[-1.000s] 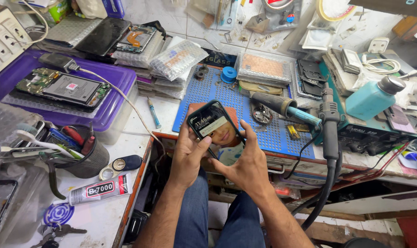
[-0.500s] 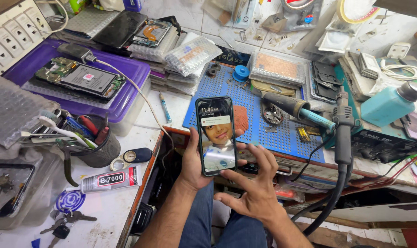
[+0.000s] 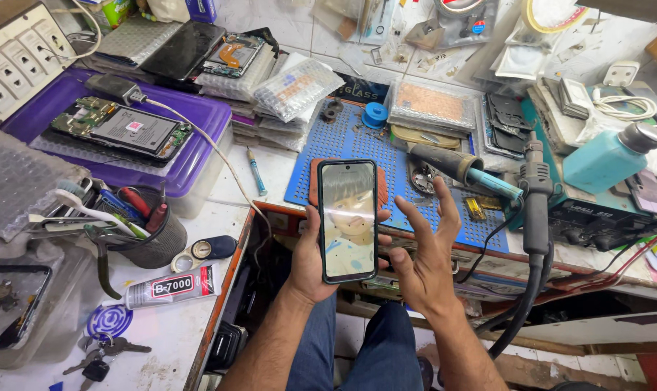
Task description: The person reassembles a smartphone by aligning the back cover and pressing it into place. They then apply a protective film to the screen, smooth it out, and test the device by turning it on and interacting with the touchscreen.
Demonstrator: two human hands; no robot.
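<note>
My left hand (image 3: 308, 262) grips a dark smartphone (image 3: 348, 219) upright from behind, its lit screen facing me with a picture on it. My right hand (image 3: 427, 250) hovers just right of the phone, fingers spread, thumb close to the phone's right edge, holding nothing. Both hands are in front of the bench edge, above my lap in blue jeans. Behind the phone lies a blue perforated work mat (image 3: 357, 156).
A purple tray (image 3: 201, 119) with an opened phone stands at left. A tool cup (image 3: 151, 235), a glue tube (image 3: 170, 287) and keys (image 3: 100, 351) sit on the left counter. A hot-air handle (image 3: 535, 192) with its cable and a teal bottle (image 3: 609, 158) stand at right.
The phone has turned from lying across both hands to upright in my left hand alone. My right hand has let go and opened beside it. The view shifted closer to the bench.
</note>
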